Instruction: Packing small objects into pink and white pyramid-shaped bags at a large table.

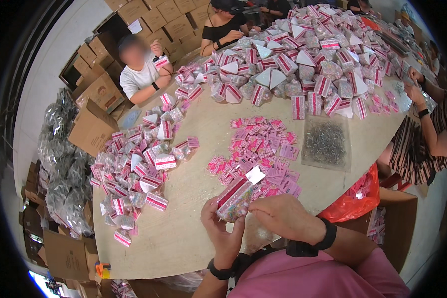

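Observation:
Near the table's front edge my left hand (222, 232) is wrapped round a cake-slice-shaped piece (234, 197) with pink and white layers and a speckled, multicoloured side. A white tab (255, 175) sticks up at its far end, by the pile of pink cards. Against the right side of the slice my right hand (280, 214) is closed, its fingertips pinched together. Whatever lies between those fingertips is too small or hidden to make out. Just beyond both hands lies a loose pile of small pink printed cards (253, 144).
A shallow clear tray (350, 149) of small metal bits stands right of the cards. Many similar slices (134, 174) lie to the left, and a big heap (303, 59) fills the far side. Several people sit around the table. A red plastic bag (355, 203) hangs at the right edge.

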Demonstrator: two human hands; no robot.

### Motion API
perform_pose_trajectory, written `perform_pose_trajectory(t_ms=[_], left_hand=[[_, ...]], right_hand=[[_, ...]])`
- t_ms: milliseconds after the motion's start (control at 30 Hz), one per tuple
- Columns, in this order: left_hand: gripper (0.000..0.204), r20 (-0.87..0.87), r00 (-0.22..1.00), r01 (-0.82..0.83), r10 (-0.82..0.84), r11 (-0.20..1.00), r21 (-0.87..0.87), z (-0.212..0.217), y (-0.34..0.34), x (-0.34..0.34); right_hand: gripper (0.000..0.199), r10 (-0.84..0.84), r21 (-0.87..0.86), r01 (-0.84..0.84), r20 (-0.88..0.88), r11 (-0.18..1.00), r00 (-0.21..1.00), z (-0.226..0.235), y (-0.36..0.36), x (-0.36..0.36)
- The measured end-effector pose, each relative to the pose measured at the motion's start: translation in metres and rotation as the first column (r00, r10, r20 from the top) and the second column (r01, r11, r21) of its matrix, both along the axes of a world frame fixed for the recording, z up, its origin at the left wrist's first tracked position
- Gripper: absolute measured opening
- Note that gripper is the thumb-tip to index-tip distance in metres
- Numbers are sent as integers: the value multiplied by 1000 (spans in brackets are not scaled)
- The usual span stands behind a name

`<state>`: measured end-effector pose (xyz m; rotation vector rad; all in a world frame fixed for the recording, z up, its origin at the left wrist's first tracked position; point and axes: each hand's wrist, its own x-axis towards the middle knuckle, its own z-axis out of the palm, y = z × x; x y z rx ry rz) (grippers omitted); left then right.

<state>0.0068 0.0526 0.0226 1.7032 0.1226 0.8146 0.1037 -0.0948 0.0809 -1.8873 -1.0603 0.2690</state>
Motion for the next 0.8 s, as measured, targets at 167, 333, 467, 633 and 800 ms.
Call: perform_pose_trajectory(t_ms=[167, 333, 467, 633, 800], left_hand=[[70, -12, 998, -65, 68, 985, 162, 0, -1, -1], [67, -24, 1000, -8, 9, 999, 43, 3, -2, -1], [64, -25, 999, 33, -38, 987, -157, 11, -9, 1], [64, -12, 1000, 18, -20, 985, -170, 10, -9, 2], [65, -27, 999, -22, 21, 999, -24, 2, -6, 1]], right_hand=[[13, 64, -197, -41, 112, 980, 992, 6, -1, 1], [15, 55, -125, -37, 143, 991, 988, -1, 0, 2], [18, 67, 35, -60, -237, 998, 969, 1, -1, 7], [18, 49, 18, -45, -326, 999, 944, 4, 0, 7], [16, -12, 53, 19, -132, 998, 991, -3, 3, 4]])
